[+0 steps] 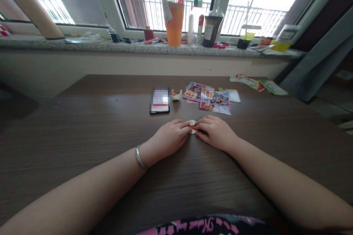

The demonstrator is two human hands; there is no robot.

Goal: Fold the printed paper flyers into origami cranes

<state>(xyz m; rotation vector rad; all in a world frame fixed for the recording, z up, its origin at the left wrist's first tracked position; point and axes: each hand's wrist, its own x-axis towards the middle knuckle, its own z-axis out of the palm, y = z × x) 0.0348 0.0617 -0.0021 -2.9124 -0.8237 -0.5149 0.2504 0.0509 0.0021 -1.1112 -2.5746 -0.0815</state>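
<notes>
In the middle of the brown table (91, 143), a small white piece with red on it (192, 127), which looks like folded paper, lies between my two hands. The fingertips of my left hand (173, 136) press on its left side; a silver bangle circles that wrist. My right hand (216, 132) has its fingers bent and closed on the right side of the same piece. Much of the piece is hidden under my fingers. Just beyond it sits a small crumpled or folded white-and-red paper shape (177, 95).
A phone or tablet with a blurred screen (160, 100) lies past my left hand. Printed flyers (215, 102) lie beyond my right hand, more papers (250, 82) at the far right edge. On the windowsill stand an orange drink cup (174, 24), a dark cup (211, 31) and several bottles.
</notes>
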